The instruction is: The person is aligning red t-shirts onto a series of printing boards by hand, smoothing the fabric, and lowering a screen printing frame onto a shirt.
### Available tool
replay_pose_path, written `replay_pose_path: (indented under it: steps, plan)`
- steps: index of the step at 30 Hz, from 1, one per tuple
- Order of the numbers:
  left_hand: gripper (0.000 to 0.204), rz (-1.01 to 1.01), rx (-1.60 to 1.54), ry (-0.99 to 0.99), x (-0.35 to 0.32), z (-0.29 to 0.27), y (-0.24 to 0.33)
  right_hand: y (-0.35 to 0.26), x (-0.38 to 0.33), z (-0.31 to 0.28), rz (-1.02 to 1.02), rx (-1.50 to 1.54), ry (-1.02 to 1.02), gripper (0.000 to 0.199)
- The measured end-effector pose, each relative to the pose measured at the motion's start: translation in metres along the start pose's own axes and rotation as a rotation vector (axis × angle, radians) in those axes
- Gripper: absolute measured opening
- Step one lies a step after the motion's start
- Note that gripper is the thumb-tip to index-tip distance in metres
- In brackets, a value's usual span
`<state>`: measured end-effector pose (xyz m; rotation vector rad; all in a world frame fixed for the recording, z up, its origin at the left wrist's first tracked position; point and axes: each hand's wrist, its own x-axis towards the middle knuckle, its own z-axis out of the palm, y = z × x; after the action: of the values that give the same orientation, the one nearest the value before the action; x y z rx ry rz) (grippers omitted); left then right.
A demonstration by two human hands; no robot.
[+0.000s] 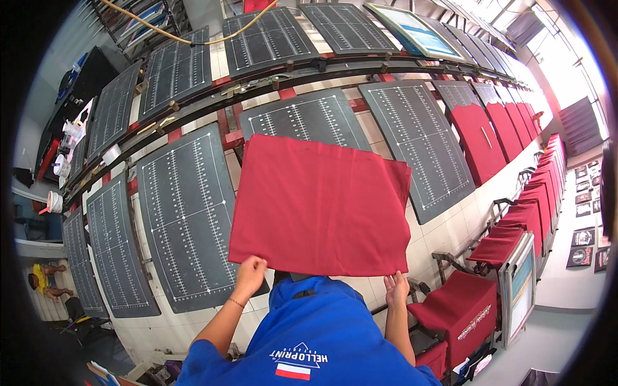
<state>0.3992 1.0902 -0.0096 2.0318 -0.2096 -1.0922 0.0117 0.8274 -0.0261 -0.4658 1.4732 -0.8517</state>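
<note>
The red fabric piece [320,204] lay flat over a dark gridded printing pallet [302,122], covering its near end and overhanging the near edge. The left hand [250,270] pinched the fabric's near left corner; the right hand [396,288] gripped its near right corner. An uncovered gridded pallet [183,212] stood just beside on the left, another [418,145] on the right. Further right, red-covered pallets [476,138] ran along the row. A yellow hose [187,40] crossed the far pallets.
</note>
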Motion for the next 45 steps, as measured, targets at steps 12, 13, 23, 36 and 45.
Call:
replay_pose_path:
  steps: [12,13,23,36,45]
  plan:
    - [0.054,-0.041,-0.811,0.548,0.011,0.007,-0.016,0.002,0.012,0.017,0.197,-0.099,-0.093,0.057]
    - [0.055,-0.019,-0.863,0.584,0.013,0.002,-0.012,0.007,0.014,0.017,0.223,-0.062,-0.11,0.057]
    - [0.055,0.502,0.367,0.718,0.015,-0.021,0.044,0.033,0.006,0.015,0.31,-0.011,-0.216,0.018]
    - [0.033,0.24,-0.199,0.475,0.213,0.002,0.14,0.003,-0.047,0.052,0.152,-0.274,-0.331,0.028]
    - [0.023,0.6,0.119,0.67,0.181,0.027,0.155,0.015,-0.063,0.049,0.215,-0.284,-0.321,0.027]
